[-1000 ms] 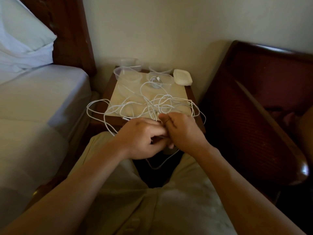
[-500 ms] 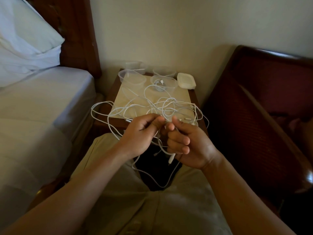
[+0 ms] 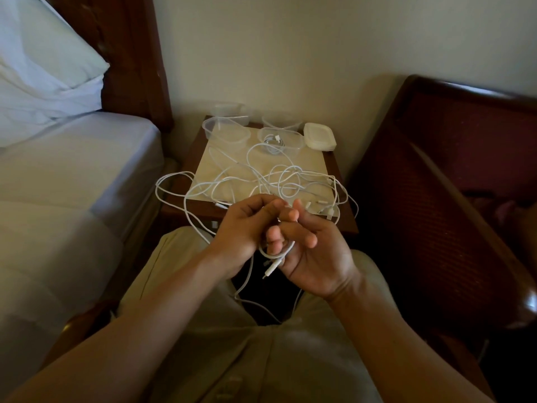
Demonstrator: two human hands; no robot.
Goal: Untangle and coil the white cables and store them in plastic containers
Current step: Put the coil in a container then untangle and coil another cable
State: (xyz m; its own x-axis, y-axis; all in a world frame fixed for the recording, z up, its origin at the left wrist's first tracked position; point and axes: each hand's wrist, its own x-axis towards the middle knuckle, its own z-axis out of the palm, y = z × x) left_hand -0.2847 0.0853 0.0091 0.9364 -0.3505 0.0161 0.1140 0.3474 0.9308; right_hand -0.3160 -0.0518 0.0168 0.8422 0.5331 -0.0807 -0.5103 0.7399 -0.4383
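Over lap, both hands, L (image 3: 242,228) & R (image 3: 312,251), pinch one white cable (image 3: 273,257); tangle (image 3: 261,181) spills past nightstand (image 3: 343,216) front edge.

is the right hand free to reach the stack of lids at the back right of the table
Probably not yet: the right hand holds a white cable looped around its fingers. Nothing blocks the path over the table to the lids.

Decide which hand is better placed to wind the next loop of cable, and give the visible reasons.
Left, probably. The right hand already grips the started loop with the plug hanging below it, so it serves as the anchor. The left hand pinches the cable trailing from the tangle.
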